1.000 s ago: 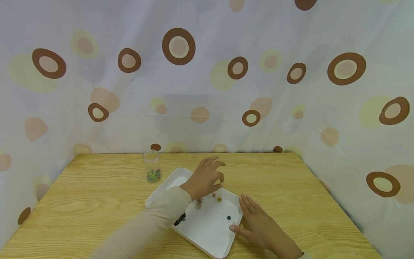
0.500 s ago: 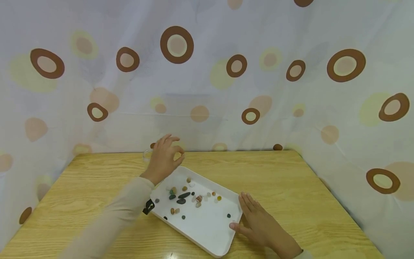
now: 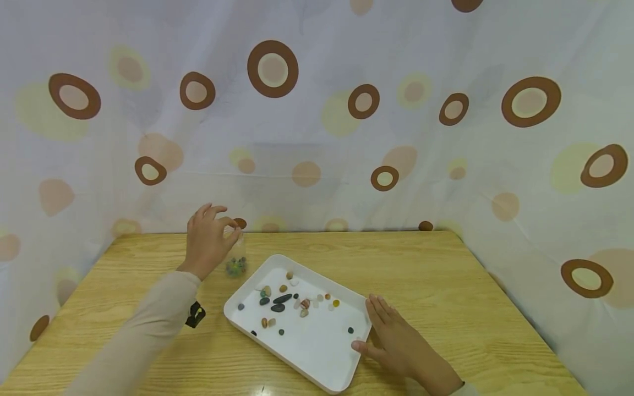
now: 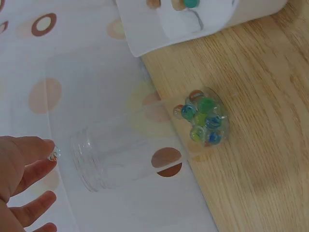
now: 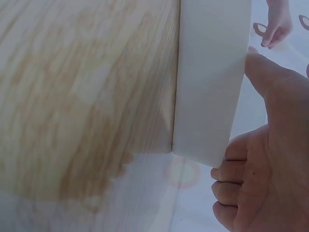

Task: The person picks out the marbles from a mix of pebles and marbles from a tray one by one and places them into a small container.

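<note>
My left hand (image 3: 205, 246) pinches a clear glass marble (image 4: 55, 154) between thumb and index finger. It hovers right at the mouth of a transparent jar (image 4: 126, 153), which stands upright on the table in the head view. Several coloured marbles (image 4: 207, 116) lie at the jar's bottom, green, blue and yellowish. Part of the jar is hidden behind the fingers in the head view. My right hand (image 3: 398, 344) rests against the right end of a white tray (image 3: 322, 352), fingers straight along its outer side and thumb at the rim.
Several small pebbles (image 3: 282, 298), dark, brown, reddish and pale, are scattered in the tray. Under everything is a wood-grain table (image 3: 446, 275). A curtain (image 3: 317, 126) with brown and yellow spots hangs around the back and sides.
My left hand has risen from over the tray and swung left to the jar, uncovering the pebbles. My right hand has stayed at the tray's end.
</note>
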